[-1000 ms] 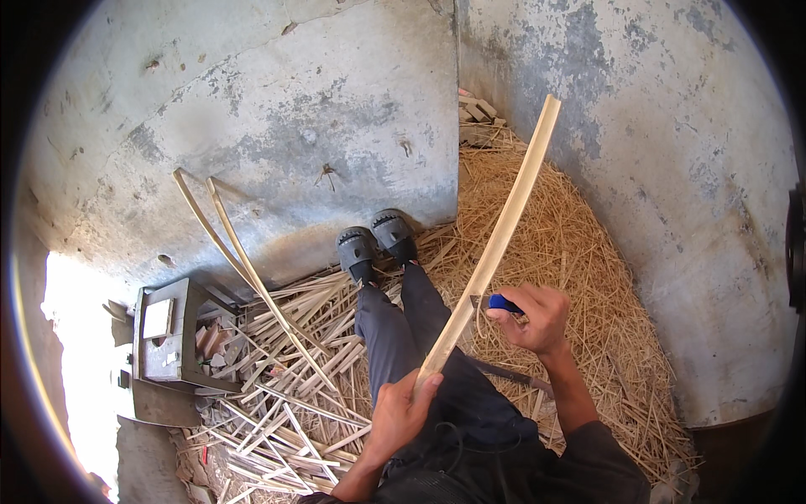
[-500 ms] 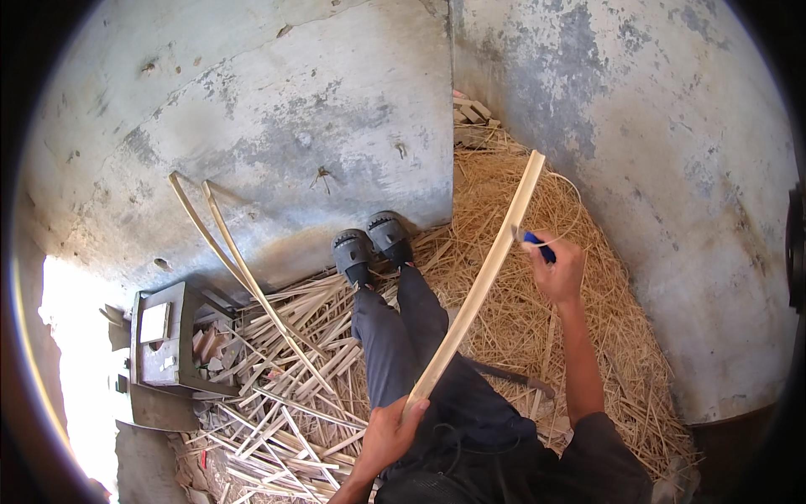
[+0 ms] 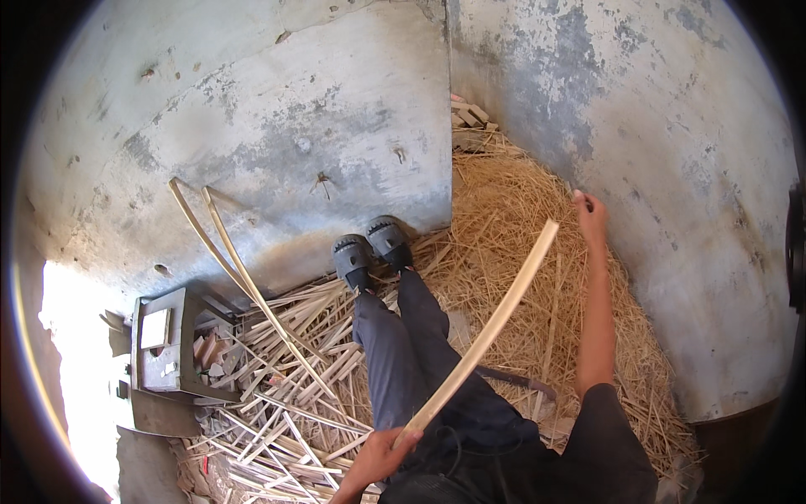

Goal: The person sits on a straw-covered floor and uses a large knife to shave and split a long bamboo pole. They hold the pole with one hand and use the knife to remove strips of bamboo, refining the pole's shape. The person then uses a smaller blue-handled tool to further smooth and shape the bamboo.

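Observation:
My left hand (image 3: 382,458) is closed around the lower end of a long, pale bamboo strip (image 3: 487,340). The strip slants up to the right, across my legs and over the shavings, slightly bowed. Farther out to the right, near the wall, my right hand (image 3: 593,220) is closed and apart from the strip's far end. Only a small dark part of the blue-handled knife seen earlier shows between its fingers; the blade cannot be made out.
Curly shavings (image 3: 512,202) heap up on the right against the wall (image 3: 680,168). Cut strips (image 3: 285,420) litter the left floor, beside a wooden box-like stand (image 3: 180,340). Two bent strips (image 3: 243,273) lean on the wall. A dark tool (image 3: 525,382) lies right of my legs.
My right hand has moved off the strip, out and up to the right, and the blue handle no longer shows. The strip's far end has dropped lower and shifted slightly right.

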A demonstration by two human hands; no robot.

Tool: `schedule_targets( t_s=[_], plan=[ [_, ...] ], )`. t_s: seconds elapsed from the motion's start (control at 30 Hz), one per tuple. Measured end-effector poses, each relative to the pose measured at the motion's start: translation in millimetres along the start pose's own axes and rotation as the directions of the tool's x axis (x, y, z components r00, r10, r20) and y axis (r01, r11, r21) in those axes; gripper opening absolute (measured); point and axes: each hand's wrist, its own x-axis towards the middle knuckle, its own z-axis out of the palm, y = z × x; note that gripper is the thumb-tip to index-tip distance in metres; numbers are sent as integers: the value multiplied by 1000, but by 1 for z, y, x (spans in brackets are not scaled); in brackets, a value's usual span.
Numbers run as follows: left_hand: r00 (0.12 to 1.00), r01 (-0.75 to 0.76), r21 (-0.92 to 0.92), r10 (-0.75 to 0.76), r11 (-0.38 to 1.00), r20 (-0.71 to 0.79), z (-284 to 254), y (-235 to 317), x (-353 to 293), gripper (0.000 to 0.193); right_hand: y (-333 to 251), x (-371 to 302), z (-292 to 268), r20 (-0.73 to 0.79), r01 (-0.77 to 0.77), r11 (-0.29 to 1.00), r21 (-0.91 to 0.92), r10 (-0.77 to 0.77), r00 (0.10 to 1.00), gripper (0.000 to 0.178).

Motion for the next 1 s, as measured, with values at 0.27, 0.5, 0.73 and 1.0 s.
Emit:
schedule_targets(
  t_s=[0.27, 0.5, 0.73, 1.0],
  plan=[
    [989, 134, -86, -138, 987, -46, -12, -2, 33, 48, 23, -44, -34, 466, -11, 917, -400, 214, 859, 59],
    [986, -32, -127, 51, 991, 156, 3, 37, 74, 41, -62, -175, -25, 830, -647, 565, 513, -133, 542, 57],
    [930, -144, 7, 133, 990, 342, 9, 49, 93, 45, -90, -229, 4, 733, -701, 241, 671, -77, 676, 40],
    [833, -551, 251, 506, 796, 224, -32, 96, 74, 60, -89, -236, 6, 671, -652, 322, 687, 63, 739, 22]
  ],
)
